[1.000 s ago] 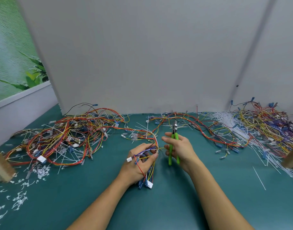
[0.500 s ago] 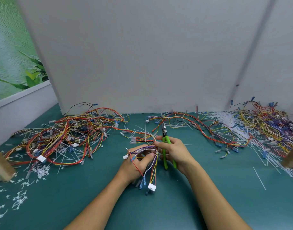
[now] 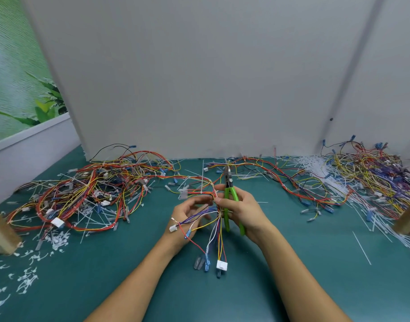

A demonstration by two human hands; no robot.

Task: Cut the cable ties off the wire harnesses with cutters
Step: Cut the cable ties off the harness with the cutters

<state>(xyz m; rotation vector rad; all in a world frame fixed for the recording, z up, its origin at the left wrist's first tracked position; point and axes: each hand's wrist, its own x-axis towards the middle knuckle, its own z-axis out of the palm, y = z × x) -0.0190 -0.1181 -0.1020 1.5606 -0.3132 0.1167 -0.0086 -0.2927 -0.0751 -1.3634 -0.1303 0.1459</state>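
Near the middle of the green table (image 3: 106, 282), the left hand (image 3: 187, 217) lies palm up with its fingers curled round a thin harness (image 3: 214, 217) of purple, yellow, red and white wires, though blur softens the fingertips. Loose ends of this harness drape over the left wrist and hang toward 6 o'clock, ending in blue terminals and a white connector (image 3: 222, 265) that lies on the table. Just at 3 o'clock of it, the right hand (image 3: 245, 212) is wrapped tight around the green handles of the cutters (image 3: 232, 198), whose dark nose points to 12 o'clock, and its forefinger reaches over to touch the harness where the left fingertips are. A large heap of harnesses (image 3: 90, 194) sprawls at 9 to 10 o'clock, joined to the held one by a red and yellow strand. Another tangle (image 3: 373, 180) lies at 2 o'clock, with a bundle of white cable ties (image 3: 313, 166) beside it. White clippings (image 3: 27, 280) dot the table at 8 o'clock. A grey board (image 3: 199, 77) stands at 12 o'clock.
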